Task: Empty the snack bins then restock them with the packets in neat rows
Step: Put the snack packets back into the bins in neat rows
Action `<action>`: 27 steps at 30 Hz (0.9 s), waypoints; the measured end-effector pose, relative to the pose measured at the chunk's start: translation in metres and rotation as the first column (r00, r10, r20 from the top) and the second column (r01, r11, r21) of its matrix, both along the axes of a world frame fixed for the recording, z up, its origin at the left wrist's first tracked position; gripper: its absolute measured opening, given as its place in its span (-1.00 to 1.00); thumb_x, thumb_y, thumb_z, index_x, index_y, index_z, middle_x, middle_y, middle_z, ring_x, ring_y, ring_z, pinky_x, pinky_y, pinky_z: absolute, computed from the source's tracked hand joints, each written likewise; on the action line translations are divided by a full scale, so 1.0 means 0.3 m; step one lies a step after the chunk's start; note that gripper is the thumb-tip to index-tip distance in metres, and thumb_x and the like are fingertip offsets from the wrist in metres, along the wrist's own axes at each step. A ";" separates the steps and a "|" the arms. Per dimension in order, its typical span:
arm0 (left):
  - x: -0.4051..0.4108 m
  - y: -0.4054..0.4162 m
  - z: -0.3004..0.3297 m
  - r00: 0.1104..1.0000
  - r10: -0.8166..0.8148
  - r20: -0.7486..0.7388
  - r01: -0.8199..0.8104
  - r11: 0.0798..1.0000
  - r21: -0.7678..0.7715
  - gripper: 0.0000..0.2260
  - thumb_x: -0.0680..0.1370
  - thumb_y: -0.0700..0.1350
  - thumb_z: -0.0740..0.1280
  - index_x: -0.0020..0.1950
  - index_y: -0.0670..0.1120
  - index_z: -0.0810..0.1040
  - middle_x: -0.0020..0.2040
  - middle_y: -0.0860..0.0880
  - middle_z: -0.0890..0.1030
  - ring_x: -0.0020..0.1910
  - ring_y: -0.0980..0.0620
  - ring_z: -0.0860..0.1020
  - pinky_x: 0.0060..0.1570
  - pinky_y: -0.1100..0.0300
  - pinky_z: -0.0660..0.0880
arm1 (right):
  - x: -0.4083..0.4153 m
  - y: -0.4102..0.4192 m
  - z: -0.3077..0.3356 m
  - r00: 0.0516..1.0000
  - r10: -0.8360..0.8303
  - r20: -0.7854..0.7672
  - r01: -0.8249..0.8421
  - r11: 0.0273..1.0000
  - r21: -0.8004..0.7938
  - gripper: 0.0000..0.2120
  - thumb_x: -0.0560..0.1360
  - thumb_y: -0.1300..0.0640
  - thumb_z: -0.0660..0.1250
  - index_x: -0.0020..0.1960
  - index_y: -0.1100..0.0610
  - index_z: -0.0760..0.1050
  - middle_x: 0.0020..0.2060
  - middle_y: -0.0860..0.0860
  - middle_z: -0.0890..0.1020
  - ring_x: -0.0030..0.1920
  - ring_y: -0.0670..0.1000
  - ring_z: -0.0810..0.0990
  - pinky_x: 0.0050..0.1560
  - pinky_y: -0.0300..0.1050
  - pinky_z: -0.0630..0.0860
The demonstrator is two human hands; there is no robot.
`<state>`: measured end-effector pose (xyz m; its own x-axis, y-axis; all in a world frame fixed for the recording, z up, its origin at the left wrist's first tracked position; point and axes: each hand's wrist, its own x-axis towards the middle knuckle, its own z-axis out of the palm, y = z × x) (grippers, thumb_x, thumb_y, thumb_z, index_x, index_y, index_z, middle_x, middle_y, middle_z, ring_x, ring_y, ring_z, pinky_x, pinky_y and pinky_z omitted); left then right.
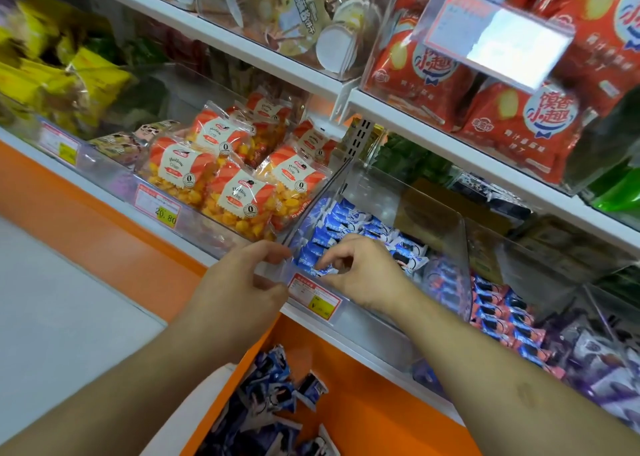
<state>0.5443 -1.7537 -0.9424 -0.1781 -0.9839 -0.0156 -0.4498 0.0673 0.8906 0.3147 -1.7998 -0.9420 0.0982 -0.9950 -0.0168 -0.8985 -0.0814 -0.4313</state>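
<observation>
Restocking, by the look of it, not emptying: laying blue packets (337, 227) into the clear bin (446, 234) on the lower shelf, with a row already forming along the bin's left wall. Reaching over the front lip with the right hand (360, 268), fingers curled and pinching one blue packet (320, 271) at the near end of that row. Steadying the bin's front left corner with the left hand (239, 282), thumb and fingers pinching the clear front edge beside the price label (313, 294).

Lying flat, the rowed packets, long axes running roughly left-right across the bin, stacked one behind another toward the back; the ones on the right side sitting more jumbled.

Waiting below, a loose pile of dark blue packets (277, 407) in the orange container (363, 414). Next, probably: seating the pinched packet square against its neighbours, then fetching another from the pile and straightening the right side.
</observation>
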 end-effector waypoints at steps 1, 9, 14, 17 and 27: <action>-0.001 -0.001 0.001 1.000 0.004 -0.002 -0.004 1.000 0.006 -0.64 0.62 -0.10 0.36 0.31 0.31 0.50 0.06 0.26 0.61 -0.12 0.21 0.67 -0.26 0.19 0.67 | -0.001 -0.001 -0.003 1.000 0.003 -0.004 -0.003 1.000 0.003 -0.85 0.41 0.03 0.65 -0.05 -0.07 0.75 -0.15 -0.06 0.56 -0.19 -0.08 0.53 -0.20 -0.25 0.46; 0.001 -0.003 0.002 1.000 -0.017 -0.019 0.017 1.000 0.013 -0.69 0.63 -0.10 0.36 0.27 0.28 0.52 0.14 0.28 0.59 -0.14 0.41 0.60 -0.24 0.24 0.64 | -0.029 0.017 -0.008 0.994 -0.011 0.113 0.007 0.999 0.033 -0.80 0.40 0.09 0.66 -0.01 -0.09 0.77 -0.06 0.04 0.56 -0.17 -0.06 0.50 -0.12 -0.24 0.50; 0.034 0.005 0.015 0.991 -0.122 -0.050 0.124 0.992 0.025 -0.80 0.62 -0.05 0.40 0.16 0.25 0.61 0.15 0.29 0.59 -0.08 0.36 0.62 -0.04 0.14 0.63 | -0.051 0.081 0.049 0.960 -0.070 0.270 0.077 0.997 -0.017 -0.82 0.46 0.08 0.62 0.01 -0.14 0.75 -0.06 0.01 0.64 -0.10 -0.03 0.58 -0.05 -0.21 0.49; 0.055 0.015 0.011 0.978 -0.207 0.035 0.205 0.978 0.045 -0.87 0.61 -0.02 0.41 0.10 0.21 0.65 0.09 0.27 0.64 -0.06 0.30 0.63 0.02 0.13 0.61 | -0.007 0.230 0.116 0.922 0.018 0.386 0.052 0.984 -0.171 -0.86 0.53 0.14 0.55 0.02 -0.08 0.76 -0.10 -0.07 0.68 -0.09 -0.04 0.61 -0.11 -0.24 0.46; 0.045 0.093 -0.158 0.803 -0.461 0.377 0.394 0.886 0.244 -0.58 0.55 0.02 0.47 0.41 0.14 0.54 0.40 0.08 0.50 0.39 0.03 0.48 0.35 0.06 0.46 | 0.016 0.608 -0.466 0.945 -0.159 0.286 -0.001 0.872 0.489 -0.32 0.47 -0.03 0.61 0.51 -0.18 0.43 0.40 -0.19 0.44 0.39 -0.16 0.45 0.35 -0.34 0.42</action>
<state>0.5577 -1.7260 -0.9899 -0.5240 -0.7887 -0.3215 -0.7326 0.2248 0.6425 0.3195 -1.6173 -1.0817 0.0998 -0.8757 -0.4724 -0.7080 0.2711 -0.6521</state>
